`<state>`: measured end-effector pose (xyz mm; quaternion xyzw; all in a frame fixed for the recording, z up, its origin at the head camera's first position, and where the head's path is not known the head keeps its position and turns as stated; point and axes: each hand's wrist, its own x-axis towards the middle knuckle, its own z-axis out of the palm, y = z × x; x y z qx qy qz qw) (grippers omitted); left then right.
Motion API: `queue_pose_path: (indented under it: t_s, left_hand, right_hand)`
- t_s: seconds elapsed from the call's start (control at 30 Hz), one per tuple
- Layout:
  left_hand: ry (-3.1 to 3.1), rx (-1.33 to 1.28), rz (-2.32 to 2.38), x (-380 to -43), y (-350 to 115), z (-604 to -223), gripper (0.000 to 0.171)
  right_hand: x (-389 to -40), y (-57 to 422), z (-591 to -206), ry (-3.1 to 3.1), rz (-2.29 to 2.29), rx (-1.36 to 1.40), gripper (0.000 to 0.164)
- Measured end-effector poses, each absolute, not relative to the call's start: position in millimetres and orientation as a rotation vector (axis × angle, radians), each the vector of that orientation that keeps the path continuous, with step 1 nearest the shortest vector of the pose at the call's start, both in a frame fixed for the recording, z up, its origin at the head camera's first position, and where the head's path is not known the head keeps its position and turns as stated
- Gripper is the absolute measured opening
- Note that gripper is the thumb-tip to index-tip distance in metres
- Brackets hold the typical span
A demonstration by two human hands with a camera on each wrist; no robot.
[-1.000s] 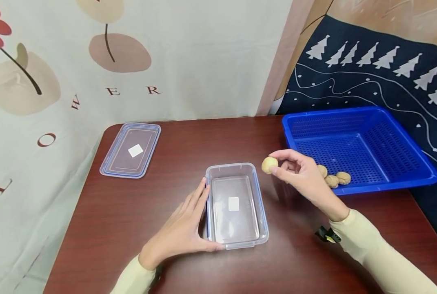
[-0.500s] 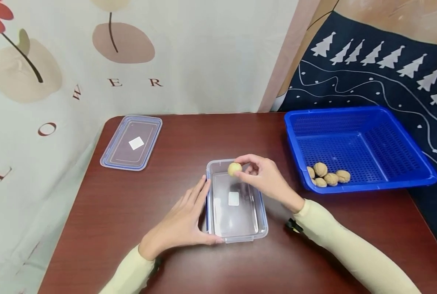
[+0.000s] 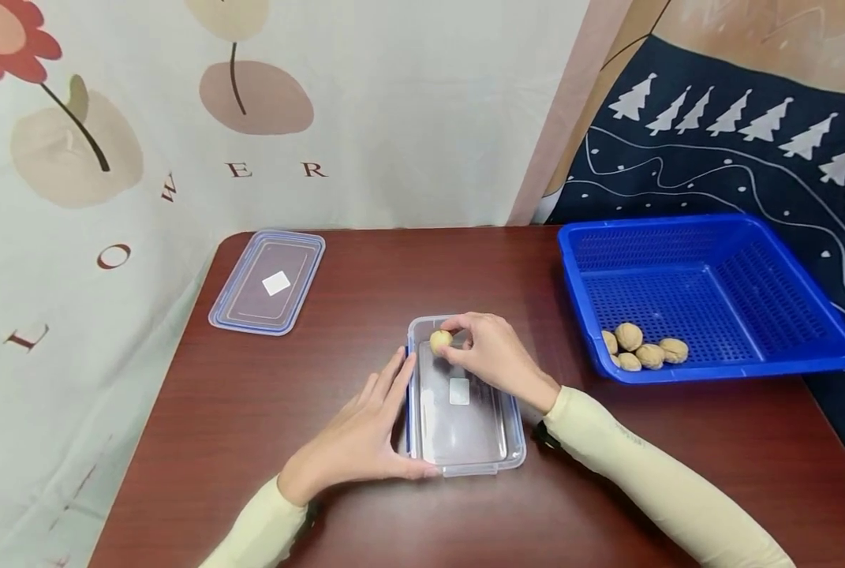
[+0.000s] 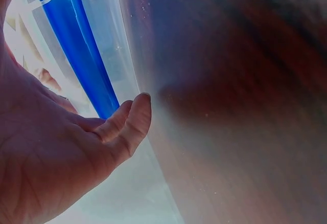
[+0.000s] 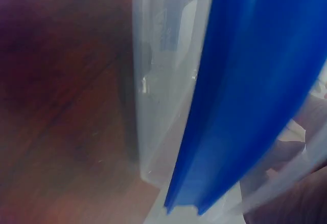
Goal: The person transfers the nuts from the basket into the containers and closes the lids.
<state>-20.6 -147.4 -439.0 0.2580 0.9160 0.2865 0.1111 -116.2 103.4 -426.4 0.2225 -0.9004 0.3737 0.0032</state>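
Note:
A clear plastic food container point(image 3: 465, 438) with blue side clips stands uncovered on the brown table. My left hand point(image 3: 354, 442) rests against its left side, straight fingers along the wall and thumb at the front corner. In the left wrist view, fingers point(image 4: 137, 116) lie close to a blue clip point(image 4: 82, 55). My right hand point(image 3: 499, 356) pinches a pale walnut point(image 3: 440, 341) between thumb and fingertips, over the back left part of the container. The right wrist view has another blue clip point(image 5: 240, 96) filling its middle, with the right hand point(image 5: 291, 183) partly hidden behind clear plastic.
A blue perforated basket point(image 3: 678, 371) at the right holds several walnuts point(image 3: 651, 356) in its near left corner. A clear lid with a blue seal point(image 3: 269, 282) lies at the table's back left. Printed cloths hang behind the table point(image 3: 365, 276).
My right hand has carried the walnut leftward from beside the basket to over the container and lowered it somewhat. The left hand has stayed at the container's side. The head view has shifted slightly.

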Motion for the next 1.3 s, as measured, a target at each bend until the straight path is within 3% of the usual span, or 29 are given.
queue_pose_path:
  t_s: [0.3,0.53,0.7,1.3]
  left_hand:
    - [2.686,0.741,0.842,-21,-146,-441,0.145]
    - [2.702,0.707,0.814,-18,-149,-440,0.145]
    - [2.725,0.732,0.786,-17,-147,-443,0.142]
    - [2.698,0.739,0.761,-23,-144,-435,0.148]
  right_hand:
    - [-119,80,-433,-2.899,0.893,0.782,0.022]
    - [-116,73,-434,-2.977,0.729,0.889,0.036]
    - [-108,85,-432,-2.931,0.764,0.906,0.043]
    - [-96,142,-398,-2.688,1.051,0.782,0.034]
